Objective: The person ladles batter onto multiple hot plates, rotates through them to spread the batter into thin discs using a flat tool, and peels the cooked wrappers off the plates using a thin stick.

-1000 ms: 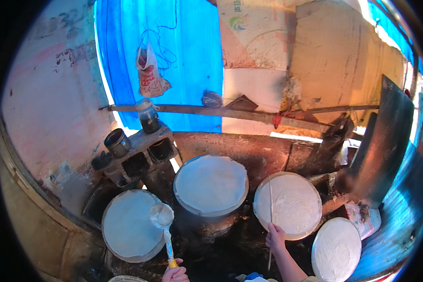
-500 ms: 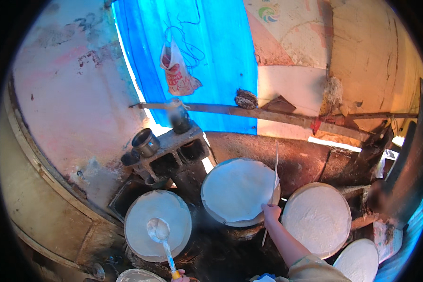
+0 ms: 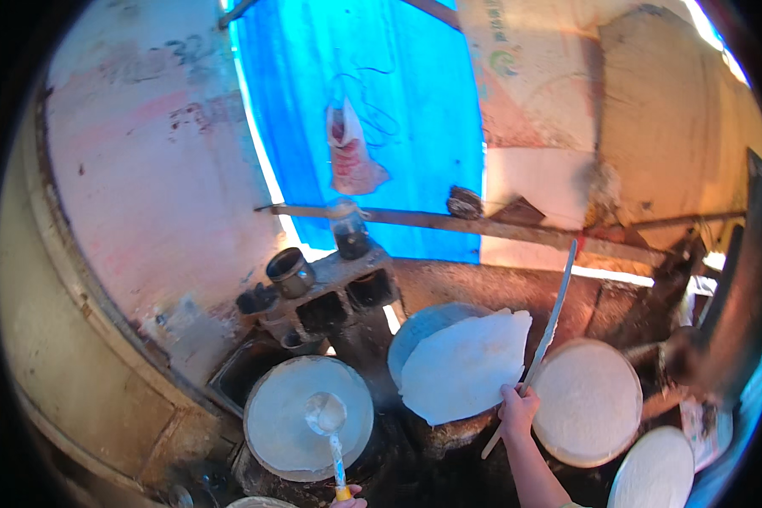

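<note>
The right hand (image 3: 519, 408) has its fingers (image 3: 510, 393) clamped on a long thin stick (image 3: 552, 323), gripping it below its middle. The stick stands aslant: its upper end leans up and to the right, and its lower end sticks out below the hand, to the left. A thin white sheet (image 3: 466, 366) lies just left of these fingers and of the stick, its lower right edge coming close to the fingertips; whether the two touch cannot be told. The sheet sits off centre over the middle round plate (image 3: 423, 328), leaving a blue-grey crescent bare at the plate's upper left, while its lower right part reaches toward the stick.

The left hand (image 3: 350, 501) shows only in part at the lower edge, its fingers closed around the yellow handle end of a ladle (image 3: 324, 414). The ladle's bowl lies well beyond those fingers, over the left round plate (image 3: 273, 416); whether it rests there cannot be told.

Right of the right hand, and near it, is the right round plate (image 3: 591, 408), with a smaller pale disc (image 3: 654, 471) beyond. Behind the left plate, a dark metal mug (image 3: 289, 274) and a jar (image 3: 349, 233) stand on a hollow block (image 3: 323, 289).
</note>
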A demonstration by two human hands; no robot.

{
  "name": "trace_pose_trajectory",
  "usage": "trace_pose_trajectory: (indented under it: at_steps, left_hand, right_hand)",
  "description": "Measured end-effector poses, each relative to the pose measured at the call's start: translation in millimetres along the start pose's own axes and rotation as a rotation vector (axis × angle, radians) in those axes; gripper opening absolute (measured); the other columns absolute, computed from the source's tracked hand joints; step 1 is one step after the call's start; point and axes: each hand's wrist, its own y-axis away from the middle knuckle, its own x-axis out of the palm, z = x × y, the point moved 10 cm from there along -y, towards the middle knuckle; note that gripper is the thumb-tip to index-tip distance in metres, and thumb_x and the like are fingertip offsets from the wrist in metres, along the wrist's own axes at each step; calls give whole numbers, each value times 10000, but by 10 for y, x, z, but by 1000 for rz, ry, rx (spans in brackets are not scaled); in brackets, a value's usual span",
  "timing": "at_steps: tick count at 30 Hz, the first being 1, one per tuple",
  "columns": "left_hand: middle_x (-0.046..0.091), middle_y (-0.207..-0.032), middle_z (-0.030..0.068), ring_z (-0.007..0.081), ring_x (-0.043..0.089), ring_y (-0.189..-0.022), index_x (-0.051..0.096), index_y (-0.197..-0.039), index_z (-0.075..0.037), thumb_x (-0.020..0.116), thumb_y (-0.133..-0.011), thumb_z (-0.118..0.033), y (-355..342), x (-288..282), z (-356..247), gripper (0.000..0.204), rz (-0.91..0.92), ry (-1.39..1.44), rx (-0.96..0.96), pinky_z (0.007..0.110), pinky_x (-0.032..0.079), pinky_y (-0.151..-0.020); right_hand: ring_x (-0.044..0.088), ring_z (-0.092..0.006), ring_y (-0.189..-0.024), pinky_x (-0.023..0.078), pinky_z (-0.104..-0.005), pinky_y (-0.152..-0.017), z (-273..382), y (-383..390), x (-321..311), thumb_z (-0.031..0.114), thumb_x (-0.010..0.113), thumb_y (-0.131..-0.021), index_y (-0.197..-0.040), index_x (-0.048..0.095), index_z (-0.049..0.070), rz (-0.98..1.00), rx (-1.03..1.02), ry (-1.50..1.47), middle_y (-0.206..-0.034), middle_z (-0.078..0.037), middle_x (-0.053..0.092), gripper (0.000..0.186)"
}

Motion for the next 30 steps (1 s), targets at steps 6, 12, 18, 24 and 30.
trace_pose_trajectory:
  at_steps: [6,12,18,24,30]
  left_hand:
    - [334,-600,4,60,345,-446,444,-1161,-12,371,-933,-74,-112,-145,54,247,-12,-117,-265,166,343,-389]
    - [324,-585,8,78,353,-448,472,-1110,22,353,-938,-96,-258,-297,601,240,-34,-17,-639,181,363,-402]
    - [318,-564,-5,76,362,-442,485,-992,11,362,-949,-130,-11,-133,1599,193,-57,-166,-921,187,356,-382]
    - [346,-582,6,75,375,-435,456,-1134,40,320,-956,-109,404,-339,2452,269,-51,-291,-1072,198,375,-400]
    - [337,-588,3,68,381,-442,447,-1152,42,326,-953,-107,1179,-594,3510,276,-102,-106,-1358,210,395,-419]
  right_hand:
    - [366,-78,-370,273,-220,-345,459,880,-1036,44,599,-732,-692,474,68,-218,-1,101,-519,11,408,134]
    - [440,-40,-490,350,-206,-447,1275,1965,-2126,98,638,-759,-661,571,32,-465,-145,273,-575,35,504,136]
    - [418,-26,-566,357,-210,-515,1490,2870,-3249,85,641,-754,-668,583,24,-616,-245,491,-577,58,489,121]
    - [432,-37,-539,339,-210,-482,1825,4580,-4977,43,644,-722,-624,591,60,-983,-249,424,-567,63,476,112]
    - [543,-83,-650,474,-235,-621,2235,7672,-6902,-33,607,-776,-734,605,38,-1360,-605,494,-701,-4,567,82]
